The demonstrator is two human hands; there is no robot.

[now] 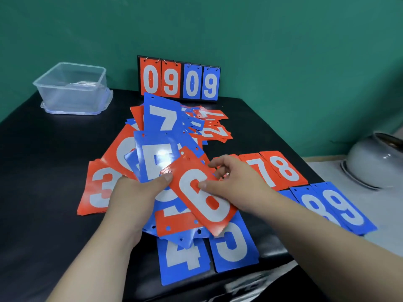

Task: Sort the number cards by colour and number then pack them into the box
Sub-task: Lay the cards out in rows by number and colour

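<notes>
Piles of blue 4 (185,258) and blue 5 (235,245) are lying nearest on the desk (43,160). Beyond, the left hand (135,192) is gripping a mixed bunch (154,162); the right hand (235,182) is pinching the red 6 card (209,205) between its fingers (218,163). Sorting seems midway: that card likely needs laying beside the red 7 (257,168). Farther back, a loose heap (213,129) and the box (72,68) are waiting.

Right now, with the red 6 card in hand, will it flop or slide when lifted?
The red 6 card is probably fairly stiff: pinched by the right hand, it juts out flat without drooping. Glare on the blue 5 card suggests glossy, slippery faces. Thin, so likely light.
</notes>
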